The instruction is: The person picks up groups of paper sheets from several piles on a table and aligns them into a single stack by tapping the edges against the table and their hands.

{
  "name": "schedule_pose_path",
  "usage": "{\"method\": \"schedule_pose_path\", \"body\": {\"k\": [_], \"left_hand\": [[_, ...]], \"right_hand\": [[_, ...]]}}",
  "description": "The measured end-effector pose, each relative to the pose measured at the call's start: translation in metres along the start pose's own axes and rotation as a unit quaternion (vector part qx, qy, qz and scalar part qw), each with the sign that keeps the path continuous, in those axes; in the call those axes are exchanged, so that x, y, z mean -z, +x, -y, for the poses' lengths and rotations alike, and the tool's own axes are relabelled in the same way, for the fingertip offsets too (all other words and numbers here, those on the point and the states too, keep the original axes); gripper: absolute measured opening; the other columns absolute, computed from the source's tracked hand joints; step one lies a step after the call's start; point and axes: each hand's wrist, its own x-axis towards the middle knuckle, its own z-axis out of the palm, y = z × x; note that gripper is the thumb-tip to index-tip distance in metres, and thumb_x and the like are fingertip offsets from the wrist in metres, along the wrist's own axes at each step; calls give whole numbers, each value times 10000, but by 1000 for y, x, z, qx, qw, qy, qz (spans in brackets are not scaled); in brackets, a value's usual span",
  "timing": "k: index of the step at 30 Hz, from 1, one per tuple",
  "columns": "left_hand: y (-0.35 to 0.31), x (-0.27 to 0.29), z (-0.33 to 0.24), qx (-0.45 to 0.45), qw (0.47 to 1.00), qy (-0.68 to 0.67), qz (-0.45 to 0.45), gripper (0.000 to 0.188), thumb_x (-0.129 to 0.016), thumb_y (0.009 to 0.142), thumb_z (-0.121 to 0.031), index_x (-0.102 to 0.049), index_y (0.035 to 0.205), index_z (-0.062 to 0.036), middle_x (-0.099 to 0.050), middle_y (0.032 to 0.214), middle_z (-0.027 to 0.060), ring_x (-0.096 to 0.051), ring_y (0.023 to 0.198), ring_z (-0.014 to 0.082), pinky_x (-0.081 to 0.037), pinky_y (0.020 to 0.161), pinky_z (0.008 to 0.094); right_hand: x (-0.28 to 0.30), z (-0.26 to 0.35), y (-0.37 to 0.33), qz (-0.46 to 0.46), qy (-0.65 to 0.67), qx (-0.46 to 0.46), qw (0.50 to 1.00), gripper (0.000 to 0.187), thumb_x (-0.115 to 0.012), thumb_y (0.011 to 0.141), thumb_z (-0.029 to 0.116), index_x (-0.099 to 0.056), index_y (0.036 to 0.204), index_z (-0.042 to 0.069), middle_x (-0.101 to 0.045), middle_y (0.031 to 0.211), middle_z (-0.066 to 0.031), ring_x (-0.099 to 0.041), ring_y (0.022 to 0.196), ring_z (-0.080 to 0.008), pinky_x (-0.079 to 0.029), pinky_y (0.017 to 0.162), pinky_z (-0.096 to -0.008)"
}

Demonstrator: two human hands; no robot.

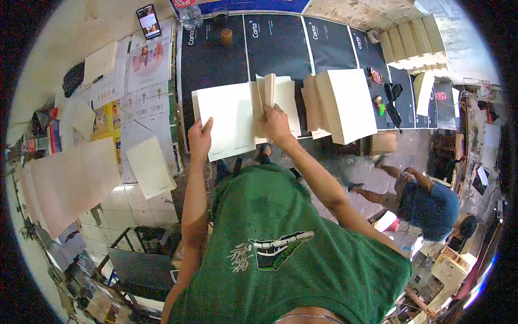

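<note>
A large white paper sheet [229, 119] lies before me at the near edge of the black-covered table [216, 62]. My left hand [200, 139] is closed on its left edge, thumb on top and the other fingers mostly hidden. At the sheet's right side my right hand [276, 124] is closed around the lower end of a narrow, upright folded paper strip [269, 89]. More cream paper shows under and beside that strip. Just right of it stands a thick stack of cream paper [350, 105], with loose-edged sheets at its left side.
A phone [148, 21], a plastic bottle [190, 18] and a brown drink [226, 36] are at the back left. Paper stacks [415, 43] stand back right, near small black items [395, 110]. Left, another table holds sheets [151, 166]. A person [426, 205] is at right.
</note>
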Motion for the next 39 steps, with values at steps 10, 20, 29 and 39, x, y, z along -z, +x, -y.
{"method": "schedule_pose_path", "body": {"k": [10, 20, 29, 39], "left_hand": [[19, 5, 24, 229, 962, -133, 70, 652, -568, 928, -507, -517, 1298, 28, -563, 1252, 237, -566, 1131, 329, -474, 949, 475], [-17, 17, -29, -26, 991, -131, 8, 423, -607, 938, -253, -570, 1254, 26, -586, 1266, 216, -609, 1048, 333, -488, 939, 462], [-30, -8, -42, -181, 982, -32, 51, 438, -800, 796, -129, -584, 1156, -4, -651, 1084, 116, -615, 1026, 254, -489, 918, 360], [-40, -23, -16, -128, 970, -175, -107, 475, -894, 694, -221, -647, 1052, -28, -712, 951, 90, -674, 874, 155, -532, 780, 298]], "right_hand": [[12, 95, -18, 243, 243, 79, 936, 1027, -673, 847, 378, -1, 1553, 56, -508, 1325, -302, -552, 1143, -484, -443, 1016, -468], [38, 37, 12, 69, 546, 4, 835, 798, -731, 724, 206, -370, 1379, -72, -548, 1283, -228, -549, 1142, -269, -451, 988, -362], [1, 17, -10, 62, 484, 46, 872, 454, -692, 708, 19, -510, 1124, 33, -541, 1084, -67, -538, 1059, -183, -449, 950, -350], [-15, 39, -18, 68, 552, -50, 829, 441, -645, 792, 1, -481, 1200, 34, -573, 1118, -72, -547, 1046, -196, -439, 931, -339]]}}
